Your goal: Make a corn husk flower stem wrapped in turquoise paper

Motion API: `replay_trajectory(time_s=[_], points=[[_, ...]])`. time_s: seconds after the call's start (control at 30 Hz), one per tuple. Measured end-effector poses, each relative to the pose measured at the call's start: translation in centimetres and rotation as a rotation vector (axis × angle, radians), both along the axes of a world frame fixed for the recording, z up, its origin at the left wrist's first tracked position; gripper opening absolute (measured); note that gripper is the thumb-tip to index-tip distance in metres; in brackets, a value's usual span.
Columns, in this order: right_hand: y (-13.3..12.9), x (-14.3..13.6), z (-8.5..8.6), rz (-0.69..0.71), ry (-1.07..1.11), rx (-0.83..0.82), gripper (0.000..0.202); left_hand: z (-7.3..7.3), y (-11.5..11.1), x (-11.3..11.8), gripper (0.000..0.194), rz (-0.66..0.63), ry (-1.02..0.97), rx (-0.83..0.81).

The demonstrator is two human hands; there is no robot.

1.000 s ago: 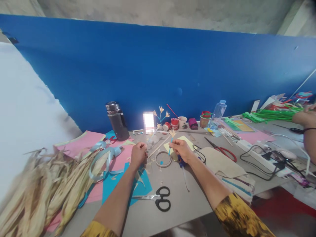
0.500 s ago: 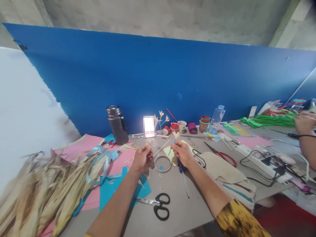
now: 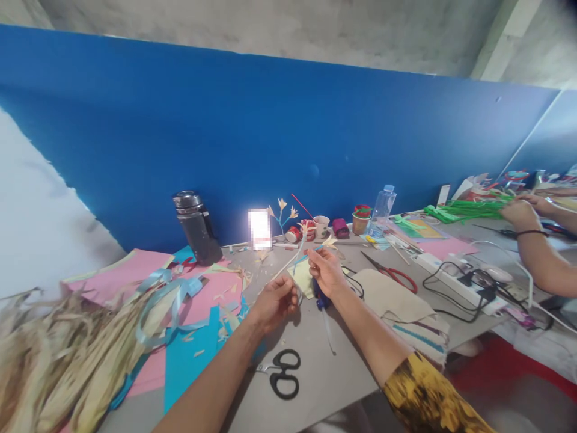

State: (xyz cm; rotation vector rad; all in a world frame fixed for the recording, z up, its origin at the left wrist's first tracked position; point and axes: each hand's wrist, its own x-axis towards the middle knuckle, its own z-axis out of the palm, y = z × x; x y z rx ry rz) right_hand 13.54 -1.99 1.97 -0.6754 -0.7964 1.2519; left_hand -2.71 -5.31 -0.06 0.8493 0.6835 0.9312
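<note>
The pale, likely fragile flower [image 3: 330, 242] is pinched by its thin blue stem [image 3: 300, 260] in the right hand [image 3: 327, 273]; left hand [image 3: 274, 302] loosely curled, hold unclear.

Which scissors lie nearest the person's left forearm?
The black-handled pair, right beside the left forearm, which hides its blade tips. The red-handled pair lies farther off, beyond the right forearm.

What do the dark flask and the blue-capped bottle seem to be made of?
Vacuum flask: probably metal, judging by its glossy, reflective top; the dark body could be painted.
Water bottle: likely thin clear plastic, since the blue partition shows through it.
</note>
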Motion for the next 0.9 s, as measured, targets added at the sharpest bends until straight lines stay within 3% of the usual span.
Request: replay_trajectory(time_s=[0.47,0.6,0.77,0.9], points=[[-0.3,-0.3,0.2,-0.11,-0.272,0.074,0.03,0.3,-0.6,0.5,0.031,0.071,0.28,0.179],[-0.6,-0.2,0.6,-0.115,-0.297,0.085,0.028,0.4,-0.2,0.2,0.034,0.109,0.273,0.173],[-1.2,-0.6,0.9,-0.097,-0.333,0.081,0.027,1.1,0.5,-0.6,0.044,0.337,0.233,0.18],[-1.7,-1.0,0.6,-0.064,-0.367,0.082,0.028,1.6,0.2,-0.6,0.042,0.259,0.146,0.178]])
